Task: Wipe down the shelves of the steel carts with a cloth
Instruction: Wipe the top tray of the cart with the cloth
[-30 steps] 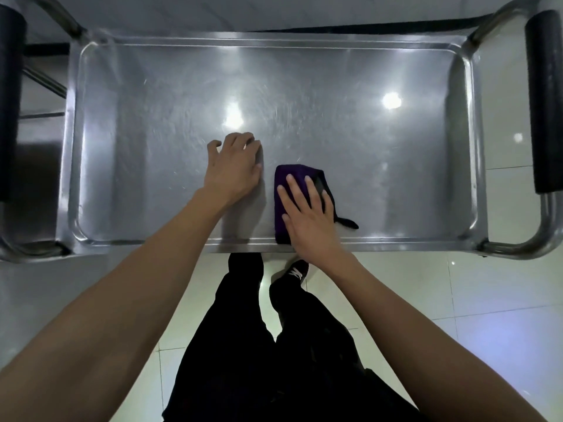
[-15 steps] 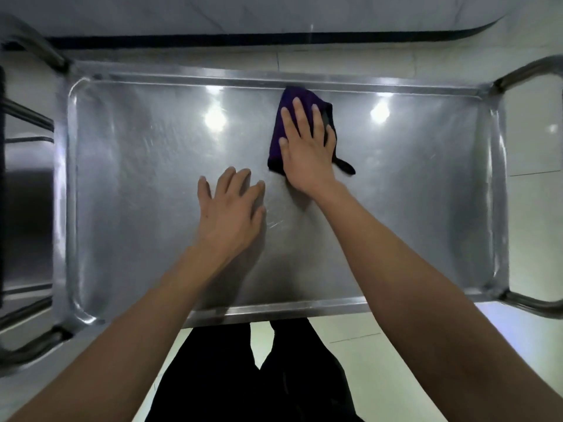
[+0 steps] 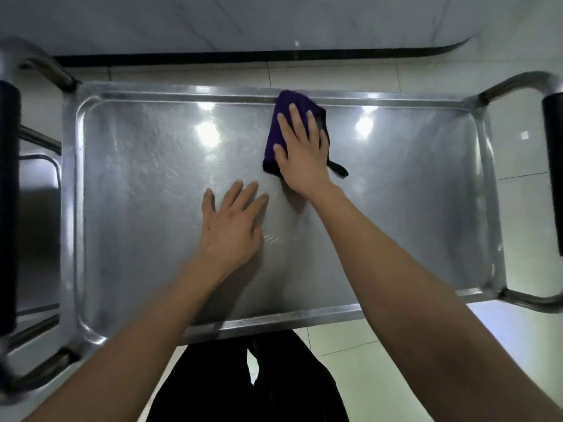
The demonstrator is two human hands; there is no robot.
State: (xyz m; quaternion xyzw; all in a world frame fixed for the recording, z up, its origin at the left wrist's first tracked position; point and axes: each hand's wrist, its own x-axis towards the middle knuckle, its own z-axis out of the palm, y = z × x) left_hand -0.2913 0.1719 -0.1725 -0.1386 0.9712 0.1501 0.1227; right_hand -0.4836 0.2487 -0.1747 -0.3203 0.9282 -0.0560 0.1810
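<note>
Shelf: the top shelf (image 3: 137,208) of a steel cart fills the middle of the frame, a shallow rectangular tray of brushed metal with rounded corners and a raised, rolled rim. Its surface shows fine swirling scratches and several bright round reflections of lamps.
Cloth: a dark purple cloth (image 3: 275,138), soft and folded into a rough pad, lies in the upper middle of the frame, its far end touching the tray's far rim. A narrow black strip of it sticks out to the right of the wrist.
Right hand: the right hand (image 3: 301,153) lies flat on the cloth, palm down, fingers straight and slightly spread; the grip is wide, pressing rather than clutching.
Left hand: the left hand (image 3: 231,223) rests palm down on bare metal in the centre of the frame, just below and to the left of the cloth, fingers spread and extended; its grip is wide and holds nothing.
Handles: curved steel tube handles stand at both ends of the cart, the right handle (image 3: 553,166) and the left handle (image 3: 9,193) each wrapped in a black matte sleeve.
Floor: pale glossy floor tiles (image 3: 365,345) with thin grout lines show at lower right and along the top.
Clothing: black trousers (image 3: 243,391) at the bottom centre.
</note>
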